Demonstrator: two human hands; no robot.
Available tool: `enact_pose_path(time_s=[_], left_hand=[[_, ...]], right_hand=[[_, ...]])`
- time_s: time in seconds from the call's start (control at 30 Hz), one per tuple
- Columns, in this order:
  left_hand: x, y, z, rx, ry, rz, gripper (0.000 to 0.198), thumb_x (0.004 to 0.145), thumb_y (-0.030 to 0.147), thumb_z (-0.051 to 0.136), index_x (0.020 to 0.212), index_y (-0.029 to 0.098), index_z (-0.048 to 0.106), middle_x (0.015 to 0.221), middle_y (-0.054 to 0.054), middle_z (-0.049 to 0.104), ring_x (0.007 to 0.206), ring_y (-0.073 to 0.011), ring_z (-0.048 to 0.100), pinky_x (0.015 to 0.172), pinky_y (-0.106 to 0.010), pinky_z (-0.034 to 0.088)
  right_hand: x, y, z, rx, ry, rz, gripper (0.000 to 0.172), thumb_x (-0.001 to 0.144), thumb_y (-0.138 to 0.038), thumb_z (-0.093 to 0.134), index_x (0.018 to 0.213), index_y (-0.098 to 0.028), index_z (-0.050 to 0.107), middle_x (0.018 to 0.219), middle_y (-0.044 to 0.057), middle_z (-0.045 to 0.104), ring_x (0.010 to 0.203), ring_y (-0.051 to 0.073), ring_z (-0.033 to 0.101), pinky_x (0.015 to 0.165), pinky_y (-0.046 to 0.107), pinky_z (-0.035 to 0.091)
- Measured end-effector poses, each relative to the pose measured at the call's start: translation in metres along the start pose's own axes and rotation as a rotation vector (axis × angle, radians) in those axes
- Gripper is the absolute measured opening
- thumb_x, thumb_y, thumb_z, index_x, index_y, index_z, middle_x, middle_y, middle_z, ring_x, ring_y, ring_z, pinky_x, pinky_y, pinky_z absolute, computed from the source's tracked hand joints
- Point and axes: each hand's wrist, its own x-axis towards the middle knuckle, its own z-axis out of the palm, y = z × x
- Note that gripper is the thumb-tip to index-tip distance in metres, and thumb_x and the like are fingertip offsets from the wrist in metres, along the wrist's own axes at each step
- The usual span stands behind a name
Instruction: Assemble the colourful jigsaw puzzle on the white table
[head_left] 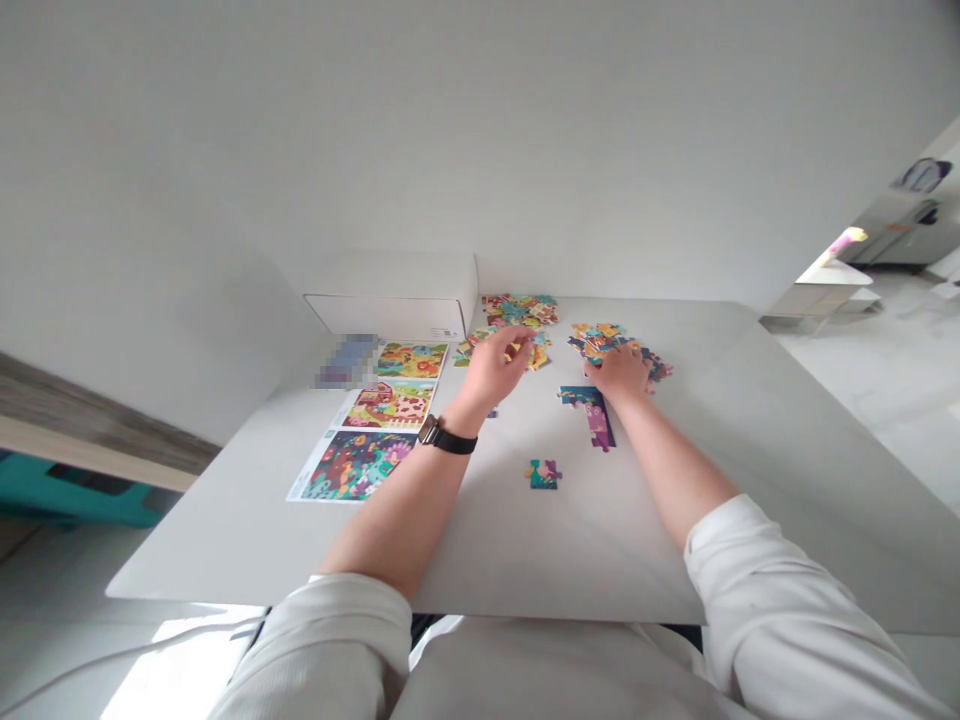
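My left hand (498, 365), with a dark watch on the wrist, is over a heap of mixed puzzle pieces (538, 356). Its fingers are curled together, and what they hold, if anything, is hidden. My right hand (622, 372) rests on another heap of puzzle pieces (596, 338), fingers stretched out over it. Just below that hand lies a joined corner section of puzzle (596, 415), dark blue and purple with a pink figure. Closer to me is a small joined teal and purple bit of puzzle (544, 474). A small purple piece (493, 412) shows beside my left wrist.
A third heap of pieces (519, 309) is at the back by a white box (390, 315). Left of my arm lies a sheet with several colourful pictures (386, 405). A blurred-out rectangle (346, 361) covers its upper left. The white table (480, 560) meets a wall behind.
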Motion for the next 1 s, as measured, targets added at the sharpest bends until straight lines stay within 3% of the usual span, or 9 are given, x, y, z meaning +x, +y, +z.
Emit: enact_pose_path(time_s=[0.13,0.27,0.33,0.4,0.5,0.57,0.7,0.8,1.0], left_hand=[[0.002,-0.002,-0.003,-0.024,-0.010,0.006,0.028,0.101,0.031,0.063,0.122,0.022,0.078,0.111,-0.007,0.080,0.084,-0.0158,0.070,0.074,-0.025,0.053],[0.004,-0.005,0.000,-0.071,-0.032,-0.013,0.024,0.100,0.031,0.065,0.119,0.021,0.076,0.106,-0.006,0.080,0.080,-0.0144,0.068,0.074,-0.025,0.053],[0.003,-0.004,0.007,-0.143,-0.072,-0.102,0.020,0.100,0.035,0.066,0.112,0.020,0.074,0.101,-0.006,0.079,0.077,-0.0136,0.067,0.070,-0.024,0.053],[-0.001,-0.002,0.015,-0.271,-0.154,-0.285,0.027,0.102,0.046,0.066,0.099,0.019,0.069,0.097,-0.008,0.079,0.072,-0.0136,0.066,0.063,-0.023,0.052],[-0.008,0.005,0.024,-0.489,-0.381,-0.564,0.053,0.098,0.071,0.064,0.089,0.019,0.064,0.093,-0.012,0.078,0.072,-0.0174,0.070,0.060,-0.027,0.056],[-0.012,0.009,0.026,-0.617,-0.471,-0.666,0.063,0.092,0.081,0.064,0.092,0.018,0.065,0.097,-0.016,0.079,0.076,-0.0213,0.074,0.062,-0.031,0.061],[-0.012,0.014,0.027,-0.837,-0.379,-0.691,0.059,0.091,0.076,0.071,0.106,0.019,0.065,0.106,-0.015,0.080,0.083,-0.0233,0.078,0.066,-0.033,0.065],[-0.011,0.012,0.029,-0.933,-0.281,-0.652,0.046,0.096,0.063,0.073,0.108,0.021,0.063,0.099,-0.010,0.078,0.081,-0.0204,0.078,0.065,-0.030,0.063],[-0.008,0.007,0.028,-0.735,-0.191,-0.544,0.033,0.096,0.046,0.079,0.099,0.020,0.058,0.090,-0.004,0.076,0.077,-0.0150,0.077,0.066,-0.024,0.061]], right_hand=[[-0.001,0.006,-0.012,0.043,-0.008,0.013,0.044,0.095,-0.057,0.063,0.097,-0.018,0.082,0.124,0.025,0.075,0.127,0.046,0.065,0.105,0.061,0.050],[-0.006,0.006,-0.026,0.178,-0.118,0.035,0.044,0.093,-0.061,0.065,0.072,-0.024,0.075,0.083,0.013,0.076,0.094,0.035,0.074,0.083,0.042,0.055],[-0.010,0.001,-0.033,0.284,-0.161,0.013,0.046,0.092,-0.064,0.066,0.067,-0.025,0.070,0.068,0.008,0.070,0.080,0.030,0.072,0.072,0.037,0.051],[-0.016,-0.007,-0.038,0.410,-0.177,-0.014,0.049,0.092,-0.067,0.064,0.067,-0.025,0.068,0.062,0.003,0.065,0.072,0.026,0.067,0.066,0.034,0.046],[-0.027,-0.022,-0.045,0.611,-0.150,-0.042,0.052,0.093,-0.070,0.059,0.069,-0.025,0.066,0.064,0.000,0.064,0.071,0.023,0.063,0.065,0.032,0.044],[-0.035,-0.031,-0.050,0.706,-0.120,-0.064,0.051,0.093,-0.071,0.058,0.072,-0.025,0.066,0.069,0.001,0.067,0.074,0.023,0.065,0.068,0.033,0.046],[-0.048,-0.044,-0.058,0.747,-0.019,-0.210,0.038,0.093,-0.062,0.064,0.088,-0.025,0.072,0.096,0.007,0.077,0.099,0.028,0.071,0.086,0.037,0.054],[-0.055,-0.048,-0.060,0.698,0.127,-0.383,0.025,0.091,-0.049,0.070,0.099,-0.026,0.073,0.116,0.010,0.076,0.117,0.031,0.068,0.099,0.043,0.055],[-0.060,-0.050,-0.056,0.740,0.145,-0.466,0.024,0.089,-0.041,0.070,0.109,-0.028,0.071,0.120,0.010,0.073,0.117,0.030,0.067,0.100,0.044,0.056]])
